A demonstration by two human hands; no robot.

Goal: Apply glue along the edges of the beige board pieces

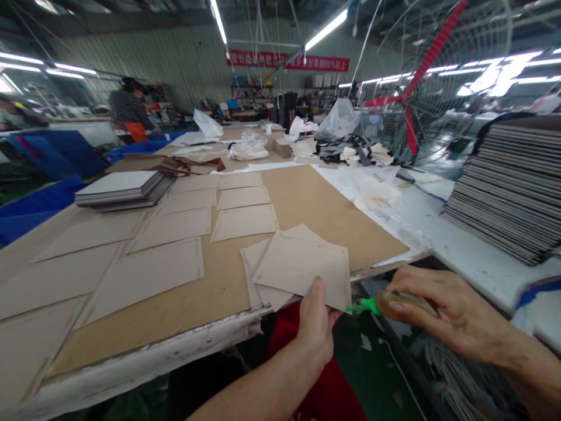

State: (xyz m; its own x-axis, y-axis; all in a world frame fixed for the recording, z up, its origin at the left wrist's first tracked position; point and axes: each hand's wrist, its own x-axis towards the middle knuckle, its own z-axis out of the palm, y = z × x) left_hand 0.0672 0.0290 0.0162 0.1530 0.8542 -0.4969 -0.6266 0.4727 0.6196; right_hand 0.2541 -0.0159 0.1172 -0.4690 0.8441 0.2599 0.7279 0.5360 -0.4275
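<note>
My left hand [316,327] grips the near edge of a beige card [307,263], thumb on top and fingers underneath. This card lies over several others, fanned out at the table's front edge. My right hand [442,310] is closed around a brown glue bottle [388,304] with a green nozzle [363,306]. The nozzle touches or nearly touches the card's right corner, beside my left fingertips; I cannot tell which. More beige cards [166,266] lie in overlapping rows to the left, with darker strips along their edges.
A stack of grey boards [118,190] stands at the table's back left, and a taller stack [504,181] at the right. Behind are plastic bags [339,120], dark scraps [350,151] and a large fan [409,99]. A person [131,111] stands far left. Cords [456,374] hang lower right.
</note>
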